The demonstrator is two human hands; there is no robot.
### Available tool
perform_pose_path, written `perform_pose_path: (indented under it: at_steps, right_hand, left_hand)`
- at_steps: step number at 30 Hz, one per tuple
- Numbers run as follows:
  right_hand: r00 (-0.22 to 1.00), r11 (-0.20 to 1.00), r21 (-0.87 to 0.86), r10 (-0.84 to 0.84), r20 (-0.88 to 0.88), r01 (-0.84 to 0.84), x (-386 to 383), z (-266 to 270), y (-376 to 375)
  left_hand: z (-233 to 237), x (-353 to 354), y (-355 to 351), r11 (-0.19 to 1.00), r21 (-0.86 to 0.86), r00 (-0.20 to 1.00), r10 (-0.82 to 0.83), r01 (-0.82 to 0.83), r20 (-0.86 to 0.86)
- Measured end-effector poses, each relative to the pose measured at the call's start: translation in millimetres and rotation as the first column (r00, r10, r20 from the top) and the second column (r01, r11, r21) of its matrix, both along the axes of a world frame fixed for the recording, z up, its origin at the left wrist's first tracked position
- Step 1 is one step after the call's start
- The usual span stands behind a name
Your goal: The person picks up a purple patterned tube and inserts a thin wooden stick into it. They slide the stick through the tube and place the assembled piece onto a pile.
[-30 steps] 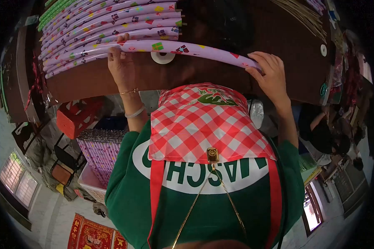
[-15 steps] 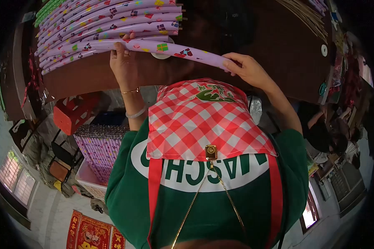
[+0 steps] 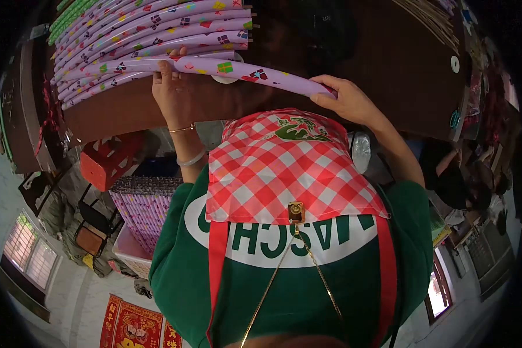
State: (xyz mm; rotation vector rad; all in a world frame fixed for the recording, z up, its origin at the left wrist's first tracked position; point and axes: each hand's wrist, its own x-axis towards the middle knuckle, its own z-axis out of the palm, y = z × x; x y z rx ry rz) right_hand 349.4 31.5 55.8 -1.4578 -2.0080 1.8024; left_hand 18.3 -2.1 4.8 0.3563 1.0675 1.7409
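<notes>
A long lilac roll of gift wrap (image 3: 203,65), printed with coloured gift boxes, stretches across in front of me, bowed in the wide lens. My left hand (image 3: 165,81) grips it around its middle, thumb on the near side and fingertips showing behind. My right hand (image 3: 345,98) is closed around its right end, thumb below and fingers over the top. The left part of the roll lies along a stack of similar lilac rolls (image 3: 156,36) on the brown table (image 3: 261,101). Behind the held roll, a white disc (image 3: 225,79) is partly covered.
Green rolls (image 3: 64,20) lie at the table's far left. Thin sticks (image 3: 426,20), a white tape roll (image 3: 455,64) and teal scissors (image 3: 455,119) are at the right. Below left stand a red stool (image 3: 107,165) and a white crate (image 3: 130,255) of upright rolls.
My right hand has shifted slightly at the roll's end, its fingers wrapping further over it. My left hand stays at the same place. The camera view has moved a little.
</notes>
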Motion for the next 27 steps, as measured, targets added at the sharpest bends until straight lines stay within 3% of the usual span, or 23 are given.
perform_pose_path:
  at_steps: [1,3,7,13,17,19,22,27]
  right_hand:
    - [1.0,1.0,0.001,0.0,-0.004,0.0,-1,-1,1]
    - [0.998,0.983,-0.172,-0.066,0.018,0.068,-3,-2,3]
    - [0.998,0.989,-0.143,-0.029,0.049,0.036,-2,-3,2]
    - [0.994,0.993,0.044,0.108,0.01,-0.109,-1,8,6]
    - [0.999,1.0,0.021,0.017,0.044,-0.018,-17,8,9]
    - [0.999,0.995,-0.094,0.038,-0.003,-0.038,-24,0,13]
    - [0.997,0.998,-0.059,-0.007,-0.071,0.003,-25,-9,11]
    - [0.999,0.999,-0.007,0.051,-0.014,-0.051,-19,8,8]
  left_hand:
    - [1,0,0,1.0,-0.008,1.0,-0.004,0.004,0.002]
    - [2,1,-1,1.0,-0.015,1.0,-0.007,0.007,0.003]
    - [5,6,-1,0.999,-0.017,0.999,0.03,-0.03,-0.019]
    - [12,13,-3,0.998,-0.049,0.994,0.031,-0.036,-0.1]
    - [20,25,1,0.996,-0.084,0.996,0.026,-0.034,-0.09]
    - [24,34,1,0.996,-0.088,0.993,0.018,-0.029,-0.113]
    - [27,32,-1,0.998,-0.055,0.996,0.007,-0.012,-0.088]
    - [26,38,-1,0.999,-0.022,0.999,0.035,-0.035,-0.029]
